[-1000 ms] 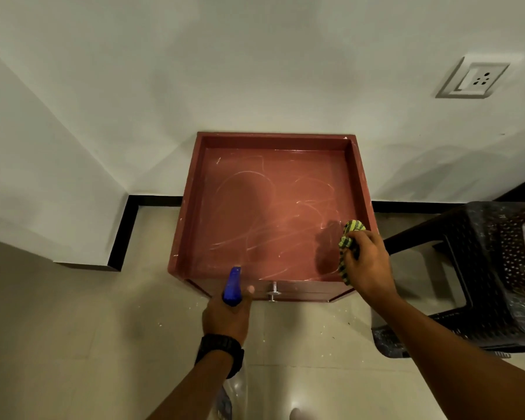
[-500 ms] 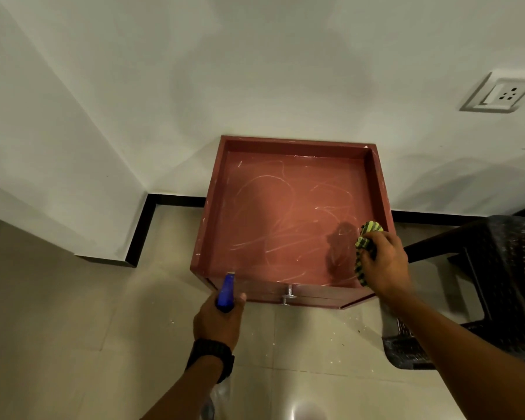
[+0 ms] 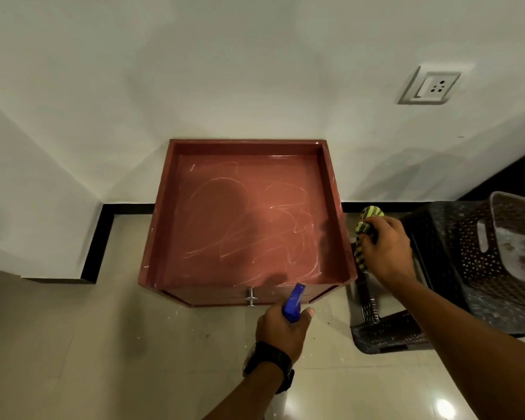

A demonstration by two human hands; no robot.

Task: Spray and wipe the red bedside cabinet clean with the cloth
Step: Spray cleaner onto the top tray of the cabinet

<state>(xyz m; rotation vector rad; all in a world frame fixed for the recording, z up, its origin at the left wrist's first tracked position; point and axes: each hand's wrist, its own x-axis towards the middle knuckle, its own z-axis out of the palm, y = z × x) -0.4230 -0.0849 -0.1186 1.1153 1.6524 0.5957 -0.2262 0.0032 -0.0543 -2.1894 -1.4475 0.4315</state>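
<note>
Fingers: those of the left hand (image 3: 281, 330) curl around the neck of a spray bottle (image 3: 293, 303), thumb along its right side; those of the right hand (image 3: 387, 251) bunch up a cloth (image 3: 365, 227).
Spray bottle: blue trigger head, nozzle pointing up and forward at the cabinet's front edge; the clear body below the wrist is barely visible.
Cloth: yellow-green with dark stripes, crumpled, held just beside the cabinet's right edge, off the top surface.
Red bedside cabinet (image 3: 249, 219): stands on the floor against the wall, seen from above; its top is a shallow recessed tray with raised rims on the left, back and right.
Cabinet top: covered with pale curved streaks and smears; small white flecks on the rims.
Drawer knobs (image 3: 250, 297): two metal ones, one above the other, on the front face.
Wristwatch (image 3: 269, 363): dark, on the left wrist.
Plastic stool (image 3: 406, 325): dark, perforated, right of the cabinet, below the right forearm.
Basket (image 3: 503, 237): dark woven-pattern plastic, at the far right edge.
Wall socket (image 3: 429, 86): white, on the wall at upper right.
Floor (image 3: 88, 344): glossy beige tiles with black skirting along the wall.
</note>
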